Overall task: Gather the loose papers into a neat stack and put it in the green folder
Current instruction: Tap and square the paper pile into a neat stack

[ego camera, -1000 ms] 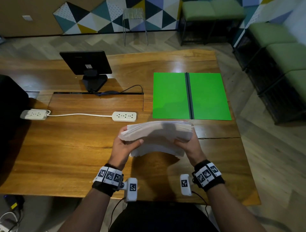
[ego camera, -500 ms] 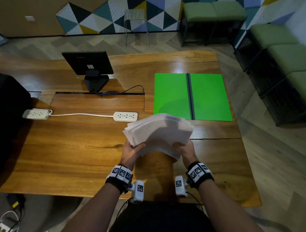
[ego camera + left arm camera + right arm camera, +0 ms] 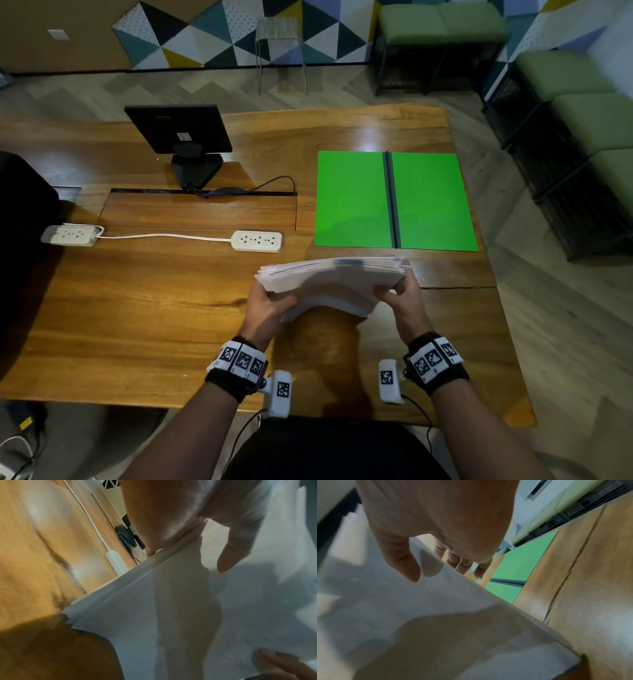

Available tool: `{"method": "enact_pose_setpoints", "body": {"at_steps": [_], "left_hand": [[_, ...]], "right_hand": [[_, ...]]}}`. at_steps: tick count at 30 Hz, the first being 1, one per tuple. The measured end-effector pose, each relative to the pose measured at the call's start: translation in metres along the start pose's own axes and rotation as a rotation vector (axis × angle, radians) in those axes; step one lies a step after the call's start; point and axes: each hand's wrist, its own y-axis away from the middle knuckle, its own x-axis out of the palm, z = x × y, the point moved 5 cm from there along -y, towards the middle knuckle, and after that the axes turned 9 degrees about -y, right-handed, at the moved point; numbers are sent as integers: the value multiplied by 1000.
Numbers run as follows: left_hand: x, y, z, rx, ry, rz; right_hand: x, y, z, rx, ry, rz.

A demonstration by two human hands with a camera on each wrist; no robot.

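Both hands (image 3: pixel 334 301), paper stack (image 3: pixel 337 279) now flatter.

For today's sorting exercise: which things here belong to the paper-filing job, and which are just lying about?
Job: paper stack, held by left hand and right hand; open green folder.

Lying about: monitor, two power strips, on the table.

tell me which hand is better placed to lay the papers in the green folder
Right hand: it grips the paper stack on the side nearer the open green folder; the left hand grips the far end.
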Motion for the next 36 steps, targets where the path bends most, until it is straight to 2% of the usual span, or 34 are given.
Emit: {"method": "enact_pose_setpoints", "body": {"at_steps": [8, 10, 13, 18, 22, 25, 30, 36], "left_hand": [[5, 4, -37, 112, 47, 22], [7, 7, -41, 98, 97, -23], [10, 14, -47, 59, 195, -143], [25, 27, -54, 3, 233, -162], [27, 29, -59, 10, 269, -178], [26, 31, -62, 16, 220, -173], [15, 16, -47, -23, 195, -244], [19, 26, -54, 35, 134, -162]], "right_hand": [[18, 15, 32, -134, -21, 27], [24, 16, 30, -130, 1, 9], [32, 20, 34, -133, -68, -117], [45, 20, 39, -155, -137, -280], [42, 19, 43, -201, -159, -368], [38, 20, 44, -217, -180, -367], [39, 19, 44, -203, -147, -344], [36, 18, 46, -225, -157, -327]]}}
